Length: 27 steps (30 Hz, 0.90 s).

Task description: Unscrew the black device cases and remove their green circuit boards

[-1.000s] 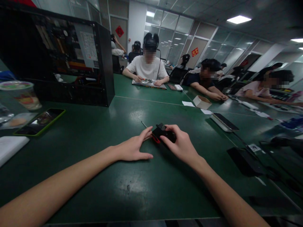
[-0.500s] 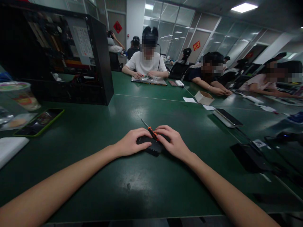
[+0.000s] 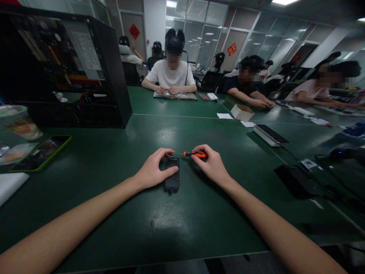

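Observation:
My left hand (image 3: 152,169) grips a small black rectangular box (image 3: 172,180) on the green table, thumb on its top face and fingers curled round its far left side. The box lies lengthwise, a short stub on its near end. In my right hand (image 3: 212,163) is a screwdriver (image 3: 191,154) with an orange and black handle, held level between thumb and fingers. Its thin shaft points left, above the far end of the box, and the tip reaches close to my left fingertips. Whether tip and fingers touch, I cannot tell.
A large black computer case (image 3: 114,80) stands at the left. Nearer are a plastic cup (image 3: 21,121), a phone (image 3: 42,152) and a white object (image 3: 11,184). Rightward lie a cardboard box (image 3: 242,112), a white-sided device (image 3: 270,136) and cables. Several people sit around.
The black box has turned lengthwise under my left hand. My right hand has drawn off the box to the right, and the screwdriver has swung from slanting away to level, pointing left.

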Tool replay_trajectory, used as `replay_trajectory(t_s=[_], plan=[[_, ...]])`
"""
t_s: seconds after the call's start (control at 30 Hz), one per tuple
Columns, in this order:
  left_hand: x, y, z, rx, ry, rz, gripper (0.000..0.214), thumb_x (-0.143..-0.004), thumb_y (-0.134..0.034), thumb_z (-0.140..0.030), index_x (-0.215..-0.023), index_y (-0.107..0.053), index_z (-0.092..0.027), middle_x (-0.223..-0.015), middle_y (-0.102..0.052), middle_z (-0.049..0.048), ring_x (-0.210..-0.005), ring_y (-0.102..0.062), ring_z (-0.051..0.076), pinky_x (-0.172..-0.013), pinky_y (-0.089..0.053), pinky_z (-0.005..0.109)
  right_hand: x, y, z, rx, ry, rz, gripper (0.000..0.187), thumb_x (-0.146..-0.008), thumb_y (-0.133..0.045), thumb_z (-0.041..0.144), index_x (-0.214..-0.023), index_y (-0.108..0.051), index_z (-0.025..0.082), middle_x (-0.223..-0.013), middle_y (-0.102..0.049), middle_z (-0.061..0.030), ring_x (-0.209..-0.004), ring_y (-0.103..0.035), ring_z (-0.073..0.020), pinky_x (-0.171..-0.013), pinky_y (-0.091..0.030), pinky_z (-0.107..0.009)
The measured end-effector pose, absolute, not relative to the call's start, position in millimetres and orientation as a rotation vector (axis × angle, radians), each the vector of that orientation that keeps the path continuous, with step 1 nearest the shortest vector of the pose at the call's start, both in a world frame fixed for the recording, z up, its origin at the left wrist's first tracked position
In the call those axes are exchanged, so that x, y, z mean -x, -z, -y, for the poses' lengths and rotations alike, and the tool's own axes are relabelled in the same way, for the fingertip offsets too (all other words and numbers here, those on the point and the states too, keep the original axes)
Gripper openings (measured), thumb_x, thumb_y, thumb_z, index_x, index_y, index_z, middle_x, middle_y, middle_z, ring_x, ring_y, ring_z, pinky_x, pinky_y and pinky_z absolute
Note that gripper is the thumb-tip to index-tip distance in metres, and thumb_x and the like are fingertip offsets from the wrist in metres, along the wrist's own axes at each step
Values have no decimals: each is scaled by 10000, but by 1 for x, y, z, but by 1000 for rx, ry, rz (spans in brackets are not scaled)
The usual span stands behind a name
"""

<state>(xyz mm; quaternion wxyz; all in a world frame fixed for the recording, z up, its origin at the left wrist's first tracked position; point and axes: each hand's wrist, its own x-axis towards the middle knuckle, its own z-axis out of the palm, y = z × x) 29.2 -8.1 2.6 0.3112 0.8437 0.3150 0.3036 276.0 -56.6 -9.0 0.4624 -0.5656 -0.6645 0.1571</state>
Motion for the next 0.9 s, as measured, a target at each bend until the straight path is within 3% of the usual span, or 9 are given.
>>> replay_trajectory(t_s=[0.13, 0.33, 0.57, 0.9], plan=[[-29, -8, 15, -2320, -553, -787, 774, -732, -820, -488, -1381, -500, -213, -1421, -542, 139, -1286, -550, 361, -1090, -450, 540, -276, 0, 57, 1219, -425, 1340, 235, -850, -734, 376, -976, -616, 216, -988, -727, -59, -928, -694, -213, -864, -546, -388], [-23, -16, 9, -2393, -307, -699, 983, -694, -831, -554, -1499, -384, -210, -1515, -467, 168, -1353, -491, 405, -1129, -406, 563, -271, -12, 68, 1072, -310, 1235, 212, -931, -663, 326, -1110, -595, 235, -969, -721, -28, -910, -694, -172, -812, -582, -343], [-24, -15, 10, -2318, -354, -759, 971, -716, -821, -584, -1509, -390, -226, -1526, -474, 151, -1361, -496, 387, -1140, -407, 527, -259, -22, 89, 891, -187, 1330, 180, -999, -545, 275, -1173, -585, 249, -905, -670, -11, -734, -644, -132, -588, -526, -255], [-26, -8, 12, -2259, -448, -796, 946, -745, -803, -606, -1514, -404, -226, -1535, -462, 157, -1356, -499, 396, -1126, -421, 553, -255, -28, 99, 770, 120, 1484, 247, -998, -541, 270, -1242, -584, 273, -918, -660, -44, -769, -679, -186, -630, -557, -332]])
